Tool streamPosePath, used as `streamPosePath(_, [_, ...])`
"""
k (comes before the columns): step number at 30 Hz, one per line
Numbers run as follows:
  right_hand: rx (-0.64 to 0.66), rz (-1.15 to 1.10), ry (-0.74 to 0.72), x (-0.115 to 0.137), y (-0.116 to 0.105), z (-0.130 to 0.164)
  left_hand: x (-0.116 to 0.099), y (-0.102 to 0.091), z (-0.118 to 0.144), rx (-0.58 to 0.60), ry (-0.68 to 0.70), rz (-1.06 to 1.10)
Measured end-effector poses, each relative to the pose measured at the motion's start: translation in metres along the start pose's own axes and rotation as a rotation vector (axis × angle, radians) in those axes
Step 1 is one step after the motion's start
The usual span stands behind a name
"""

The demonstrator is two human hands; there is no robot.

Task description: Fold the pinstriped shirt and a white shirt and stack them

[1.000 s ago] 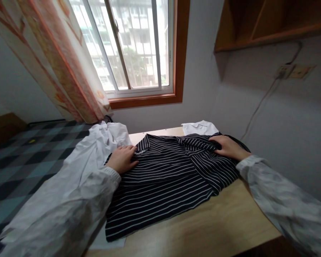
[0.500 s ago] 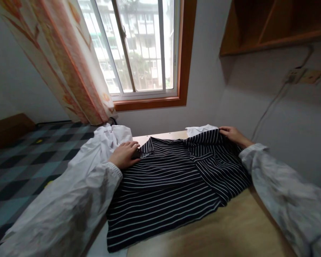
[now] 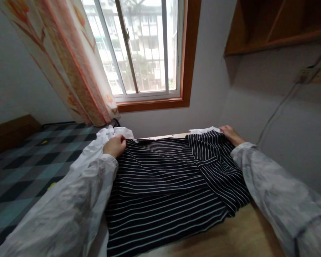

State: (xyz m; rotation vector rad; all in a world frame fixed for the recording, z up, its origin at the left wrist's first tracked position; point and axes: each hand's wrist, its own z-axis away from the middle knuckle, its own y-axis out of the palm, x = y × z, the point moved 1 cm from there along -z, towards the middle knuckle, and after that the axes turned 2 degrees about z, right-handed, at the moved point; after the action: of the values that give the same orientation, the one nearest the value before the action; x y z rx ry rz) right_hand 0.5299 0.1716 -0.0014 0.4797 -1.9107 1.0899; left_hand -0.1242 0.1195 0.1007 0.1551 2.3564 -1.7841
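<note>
The left hand [image 3: 114, 145], fingers curled shut, clamps the far left edge of a black-and-white striped shirt [image 3: 166, 185]; the right hand [image 3: 229, 133] pinches its far right corner. The shirt lies spread across a wooden table [image 3: 230, 235] below a window [image 3: 144, 50], with a crumpled white garment [image 3: 107, 137] just beside the left hand.

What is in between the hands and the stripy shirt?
Nothing visible. The left hand grips the striped shirt at its far left corner, and the right hand holds its far right corner. Both touch the cloth directly on the wooden table.
</note>
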Motion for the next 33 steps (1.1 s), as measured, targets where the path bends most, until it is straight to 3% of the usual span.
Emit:
streamPosePath(3, [-0.063,0.177,-0.088,-0.001,-0.009,0.013,-0.007,-0.005,0.007,-0.095,0.064,-0.063])
streamPosePath(6, [-0.057,0.408,-0.199,0.000,-0.013,0.030,-0.025,-0.004,0.018,-0.193,0.261,-0.121])
streamPosePath(9, [0.034,0.491,-0.070,-0.003,-0.006,0.039,-0.043,0.005,0.028,-0.126,0.495,-0.106])
streamPosePath(12, [0.118,0.330,0.033,-0.009,0.007,0.036,-0.049,0.020,0.033,0.016,0.651,-0.104])
streamPosePath(15, [0.090,0.168,0.052,-0.013,0.017,0.030,-0.040,0.034,0.034,0.100,0.642,-0.164])
streamPosePath(21, [-0.006,0.123,0.058,-0.006,0.026,0.022,-0.016,0.049,0.039,0.155,0.601,-0.221])
streamPosePath(27, [-0.011,0.106,0.028,0.002,0.029,0.029,-0.020,0.051,0.049,0.136,0.586,-0.193])
streamPosePath(30, [0.045,0.131,-0.020,0.003,0.024,0.040,-0.022,0.048,0.054,0.135,0.570,-0.167])
streamPosePath(33, [0.069,0.246,-0.099,-0.007,0.000,0.053,-0.015,0.037,0.065,0.092,0.522,-0.094])
